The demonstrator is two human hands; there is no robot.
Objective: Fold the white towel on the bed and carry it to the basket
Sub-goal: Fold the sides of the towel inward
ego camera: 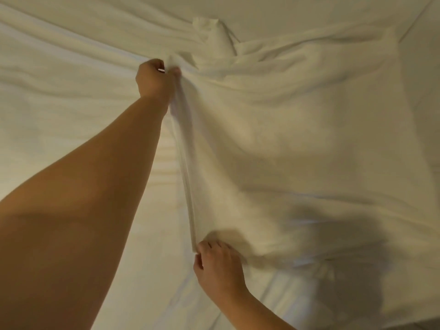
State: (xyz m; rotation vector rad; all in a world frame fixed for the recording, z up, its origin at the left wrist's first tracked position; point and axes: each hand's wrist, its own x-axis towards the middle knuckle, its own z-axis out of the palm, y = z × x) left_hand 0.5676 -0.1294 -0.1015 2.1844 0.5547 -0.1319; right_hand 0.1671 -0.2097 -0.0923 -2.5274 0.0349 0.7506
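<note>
— Where is the towel (273,139)?

— Spread across the bed (59,103), filling most of the middle and right of the view. It is white on white sheets, so its far edge is hard to trace. Its left edge runs as a straight, doubled-over line from the far hand down to the near one.

— What is the left hand (154,78) doing?

— The arm is stretched far out over the bed, and the hand is closed around the towel's far left corner. The fingers are curled tight on bunched cloth, and folds radiate from that grip toward a rumpled lump (214,36) of fabric farther up the bed.

— And the right hand (217,265)?

— It sits close to the body at the towel's near left corner. The thumb is under the edge and the fingers lie on top, pinching the cloth there.

— Is the towel lifted?

— The left edge looks raised and pulled taut between the two hands; the rest lies on the bed. A dark shadow (340,253) falls across the lower right.
</note>
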